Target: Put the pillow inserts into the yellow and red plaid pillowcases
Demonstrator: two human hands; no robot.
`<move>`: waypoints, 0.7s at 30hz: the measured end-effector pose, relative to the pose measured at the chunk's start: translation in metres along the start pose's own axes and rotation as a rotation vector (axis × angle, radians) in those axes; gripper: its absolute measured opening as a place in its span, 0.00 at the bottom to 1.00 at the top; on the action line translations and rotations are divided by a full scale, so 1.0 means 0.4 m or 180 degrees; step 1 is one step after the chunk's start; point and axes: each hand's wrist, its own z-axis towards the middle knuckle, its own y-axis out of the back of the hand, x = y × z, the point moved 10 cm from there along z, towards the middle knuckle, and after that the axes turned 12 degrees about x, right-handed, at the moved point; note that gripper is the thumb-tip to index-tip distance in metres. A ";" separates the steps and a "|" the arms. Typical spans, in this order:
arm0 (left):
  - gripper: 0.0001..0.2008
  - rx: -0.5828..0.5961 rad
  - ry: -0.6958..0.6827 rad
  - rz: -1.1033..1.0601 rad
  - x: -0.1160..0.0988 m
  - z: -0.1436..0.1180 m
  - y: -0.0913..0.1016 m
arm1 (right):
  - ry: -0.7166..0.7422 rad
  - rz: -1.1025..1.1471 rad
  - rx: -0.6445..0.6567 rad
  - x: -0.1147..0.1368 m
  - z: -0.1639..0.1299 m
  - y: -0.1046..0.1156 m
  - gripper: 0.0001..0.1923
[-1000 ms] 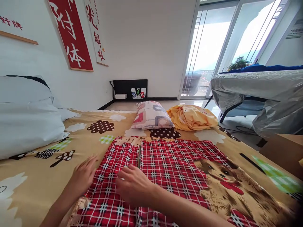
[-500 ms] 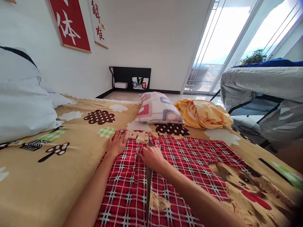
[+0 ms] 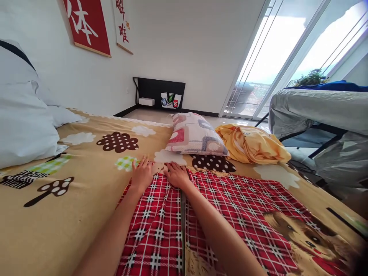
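Note:
A red plaid cloth with a printed dog's face at its right side lies spread on the bed. A narrow dark strip or gap runs down its middle, and patches of tan print show along the far edge. My left hand rests flat on the far left corner, its fingers stretched out. Just to the right, my right hand lies palm down on the far edge, near the top of the strip, with fingers extended. Neither hand grips anything. My right forearm covers part of the cloth.
Beyond the cloth lie a patterned pillow and a crumpled yellow cloth. White bedding is heaped at the left of the tan bed sheet. A covered table stands at the right, by the glass door.
My right hand has opened from its bent-finger hold at the strip and moved to the far edge, now flat. My left hand stays at the corner. The view has shifted slightly.

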 end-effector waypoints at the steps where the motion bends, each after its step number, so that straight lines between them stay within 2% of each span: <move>1: 0.24 0.0016 -0.0106 0.0006 -0.029 -0.004 -0.002 | 0.0025 0.0200 0.0010 -0.004 0.006 0.007 0.28; 4: 0.24 0.0263 -0.0370 -0.0020 -0.102 -0.015 -0.034 | 0.0126 0.0980 0.0074 -0.030 0.012 0.039 0.26; 7: 0.25 0.0454 -0.0400 -0.0077 -0.125 -0.021 -0.064 | 0.0049 0.1932 -0.0049 -0.111 -0.005 0.095 0.25; 10: 0.27 0.0469 -0.0391 -0.0156 -0.121 -0.021 -0.070 | -0.0272 0.2805 -0.0627 -0.234 -0.044 0.165 0.29; 13: 0.26 0.0496 -0.0408 -0.0259 -0.115 -0.017 -0.069 | -0.0544 0.3478 -0.1206 -0.325 -0.067 0.217 0.28; 17: 0.27 0.0549 -0.0444 -0.0356 -0.115 -0.012 -0.070 | -0.0920 0.4133 -0.1560 -0.374 -0.041 0.244 0.27; 21: 0.29 0.0644 -0.0489 -0.0488 -0.116 -0.010 -0.074 | -0.1273 0.4476 -0.1847 -0.386 -0.009 0.253 0.20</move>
